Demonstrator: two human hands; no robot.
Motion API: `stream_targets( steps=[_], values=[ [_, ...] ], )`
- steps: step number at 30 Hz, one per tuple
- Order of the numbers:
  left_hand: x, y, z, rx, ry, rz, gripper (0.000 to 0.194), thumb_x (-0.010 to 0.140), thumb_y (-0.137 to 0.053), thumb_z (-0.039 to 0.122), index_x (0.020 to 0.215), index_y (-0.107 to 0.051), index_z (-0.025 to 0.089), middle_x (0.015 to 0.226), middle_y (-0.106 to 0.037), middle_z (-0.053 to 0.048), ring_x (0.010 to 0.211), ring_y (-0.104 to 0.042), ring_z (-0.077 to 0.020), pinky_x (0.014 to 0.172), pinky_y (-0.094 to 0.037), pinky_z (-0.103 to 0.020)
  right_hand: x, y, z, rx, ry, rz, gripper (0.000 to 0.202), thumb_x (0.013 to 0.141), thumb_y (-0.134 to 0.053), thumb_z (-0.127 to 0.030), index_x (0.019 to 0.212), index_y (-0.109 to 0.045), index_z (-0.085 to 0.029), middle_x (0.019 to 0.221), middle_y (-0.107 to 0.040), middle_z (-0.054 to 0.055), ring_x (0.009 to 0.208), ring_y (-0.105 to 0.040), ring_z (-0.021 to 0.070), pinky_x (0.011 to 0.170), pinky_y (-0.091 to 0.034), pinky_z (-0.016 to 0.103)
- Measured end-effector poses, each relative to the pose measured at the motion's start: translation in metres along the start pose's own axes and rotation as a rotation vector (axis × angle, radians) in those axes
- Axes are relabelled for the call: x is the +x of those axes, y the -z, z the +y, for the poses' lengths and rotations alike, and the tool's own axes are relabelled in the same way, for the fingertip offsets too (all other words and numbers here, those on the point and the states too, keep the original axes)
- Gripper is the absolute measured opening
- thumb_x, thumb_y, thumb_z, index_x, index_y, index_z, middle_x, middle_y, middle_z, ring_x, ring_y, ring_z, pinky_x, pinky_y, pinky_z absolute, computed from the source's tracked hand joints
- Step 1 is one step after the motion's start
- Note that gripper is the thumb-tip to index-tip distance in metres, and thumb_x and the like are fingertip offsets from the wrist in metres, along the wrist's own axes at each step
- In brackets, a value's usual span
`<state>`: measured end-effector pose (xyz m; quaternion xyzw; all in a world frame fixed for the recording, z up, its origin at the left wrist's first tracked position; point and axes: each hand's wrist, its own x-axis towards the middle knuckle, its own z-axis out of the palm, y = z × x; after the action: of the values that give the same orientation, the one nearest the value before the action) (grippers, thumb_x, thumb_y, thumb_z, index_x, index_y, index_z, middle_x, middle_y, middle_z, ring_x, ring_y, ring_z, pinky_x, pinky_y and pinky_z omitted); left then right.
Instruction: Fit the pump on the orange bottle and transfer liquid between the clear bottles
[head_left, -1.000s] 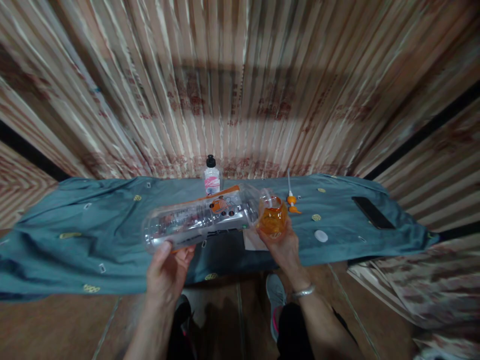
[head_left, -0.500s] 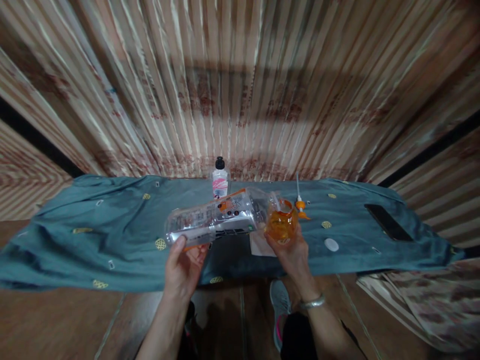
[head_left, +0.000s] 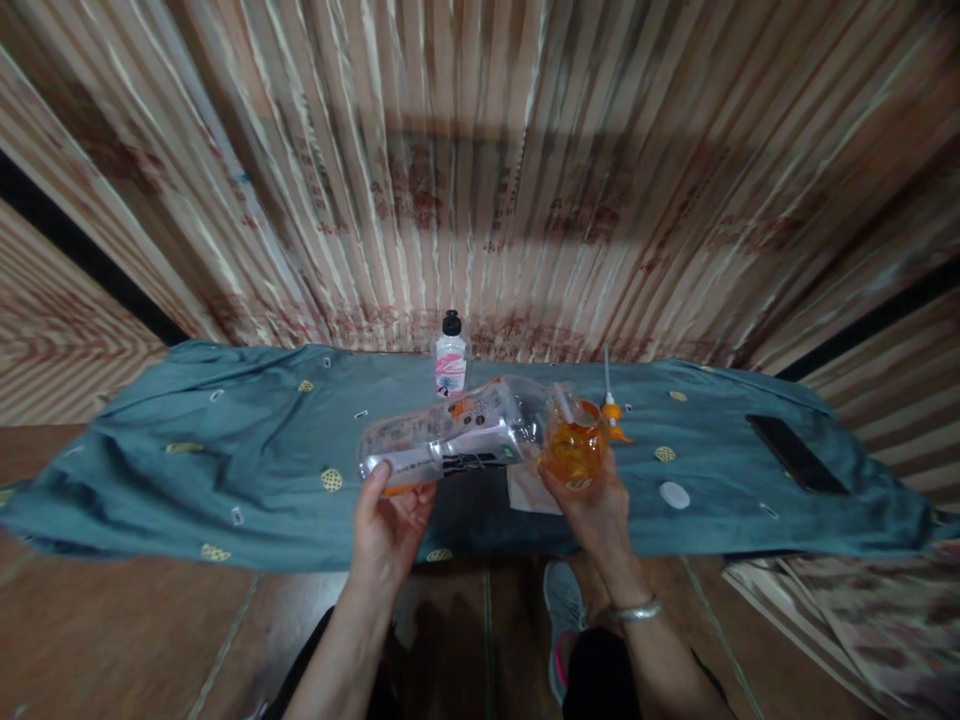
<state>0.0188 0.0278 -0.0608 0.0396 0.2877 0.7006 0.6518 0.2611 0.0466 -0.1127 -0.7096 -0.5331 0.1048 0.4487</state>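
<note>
My left hand (head_left: 394,510) grips the base end of a large clear plastic bottle (head_left: 442,437), which lies tilted nearly level in the air. Its neck points right, at the open mouth of a small orange see-through bottle (head_left: 576,450). Wrapped round that orange bottle is my right hand (head_left: 596,500), and orange liquid shows inside. Behind the clear bottle stands a small bottle with a black cap and pink label (head_left: 451,365). To the right of the orange bottle is an orange pump top (head_left: 613,418) with a pale tube.
A teal patterned cloth (head_left: 277,480) covers the table. On its right side lie a white round disc (head_left: 674,495) and a black phone (head_left: 796,453). A pale sheet (head_left: 531,488) is partly hidden below the bottles. Striped curtains (head_left: 465,200) hang behind and at the sides.
The whole view has shifted a little, so things appear farther right. Both hands keep their grips, and the two bottles stay mouth to mouth.
</note>
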Motion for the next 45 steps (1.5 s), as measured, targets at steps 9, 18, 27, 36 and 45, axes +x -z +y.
stream_targets(
  steps=[9, 18, 27, 36, 45],
  values=[
    [0.003, -0.007, -0.010, -0.077, 0.069, 0.034, 0.033, 0.074, -0.079, 0.030, 0.100, -0.065, 0.016, 0.081, -0.067, -0.004, 0.047, -0.044, -0.0054, 0.034, -0.030, -0.012, 0.000, 0.002, -0.005, 0.009, 0.031, -0.012, 0.089, 0.070, -0.070, -0.069, 0.140, -0.052, -0.016, 0.115, -0.075, 0.016, 0.102, -0.073, 0.0343, 0.086, -0.058, 0.048],
    [0.019, -0.004, -0.025, -0.186, 0.152, 0.000, 0.038, 0.092, -0.059, 0.041, 0.118, -0.060, 0.012, 0.088, -0.064, -0.010, 0.051, -0.042, -0.0049, 0.037, -0.034, -0.009, 0.001, 0.003, -0.010, 0.037, -0.016, -0.013, 0.090, 0.067, -0.073, -0.067, 0.137, -0.055, -0.014, 0.115, -0.075, 0.017, 0.103, -0.073, 0.0346, 0.088, -0.057, 0.048],
    [0.034, 0.003, -0.040, -0.324, 0.269, 0.031, 0.056, 0.102, -0.037, 0.050, 0.132, -0.052, 0.005, 0.098, -0.066, -0.020, 0.047, -0.044, -0.0040, 0.035, -0.037, -0.010, 0.000, 0.004, -0.011, 0.056, -0.071, -0.035, 0.099, 0.065, -0.074, -0.070, 0.145, -0.052, -0.015, 0.116, -0.076, 0.016, 0.101, -0.075, 0.0346, 0.085, -0.059, 0.047],
    [0.050, 0.018, -0.050, -0.424, 0.338, 0.072, 0.066, 0.101, -0.034, 0.056, 0.142, -0.045, 0.006, 0.099, -0.067, -0.017, 0.045, -0.046, -0.0036, 0.036, -0.041, -0.010, -0.001, -0.002, -0.018, 0.058, -0.066, -0.002, 0.103, 0.062, -0.075, -0.074, 0.143, -0.054, -0.015, 0.116, -0.076, 0.017, 0.100, -0.075, 0.0353, 0.085, -0.059, 0.048],
    [0.050, 0.020, -0.046, -0.464, 0.367, 0.120, 0.068, 0.100, -0.036, 0.061, 0.141, -0.046, 0.008, 0.098, -0.066, -0.014, 0.049, -0.051, -0.0038, 0.038, -0.045, -0.009, -0.005, -0.004, -0.020, 0.064, -0.032, -0.017, 0.098, 0.064, -0.074, -0.074, 0.141, -0.056, -0.016, 0.115, -0.077, 0.016, 0.099, -0.075, 0.0342, 0.083, -0.060, 0.047]
  ],
)
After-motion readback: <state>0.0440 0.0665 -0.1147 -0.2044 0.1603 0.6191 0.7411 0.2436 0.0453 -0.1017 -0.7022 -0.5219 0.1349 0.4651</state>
